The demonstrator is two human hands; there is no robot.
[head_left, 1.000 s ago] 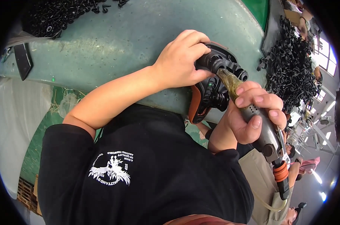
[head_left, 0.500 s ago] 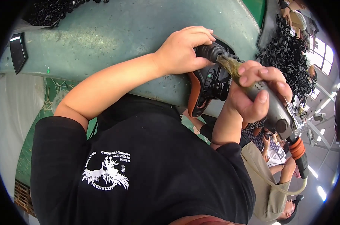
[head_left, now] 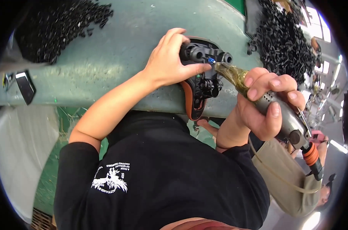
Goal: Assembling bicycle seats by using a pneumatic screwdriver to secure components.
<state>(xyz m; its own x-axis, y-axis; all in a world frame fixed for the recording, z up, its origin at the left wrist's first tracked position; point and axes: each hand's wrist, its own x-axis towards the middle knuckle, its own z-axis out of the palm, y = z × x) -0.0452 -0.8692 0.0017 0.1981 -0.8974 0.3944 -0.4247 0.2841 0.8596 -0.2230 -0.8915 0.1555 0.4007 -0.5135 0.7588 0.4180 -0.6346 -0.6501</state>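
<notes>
My left hand [head_left: 164, 59] grips the black underside of a bicycle saddle [head_left: 188, 99] with orange sides, which lies upside down on the workbench. Its thumb reaches across the black frame, with the fingers around the far side. Two round black rubber pieces stand out near the saddle's wide end. My right hand [head_left: 268, 97] is wrapped round a grey air screwdriver [head_left: 289, 124] with an orange-banded hose end. Yellowish tape covers the tool's nose. A small blue piece [head_left: 211, 60] shows at the nose, close to my left thumb; whether it touches the frame I cannot tell.
Small black parts [head_left: 62, 30] are heaped at the far left of the green workbench [head_left: 131, 27]. Another heap of black parts [head_left: 281, 46] lies at the right. A dark, shiny slab [head_left: 26, 88] rests near the left edge. A person in khaki [head_left: 281, 176] is nearby, at right.
My left hand and the saddle appear further left, partly because the view has shifted. The screwdriver's nose has come away from the black rubber piece, and the blue piece now shows.
</notes>
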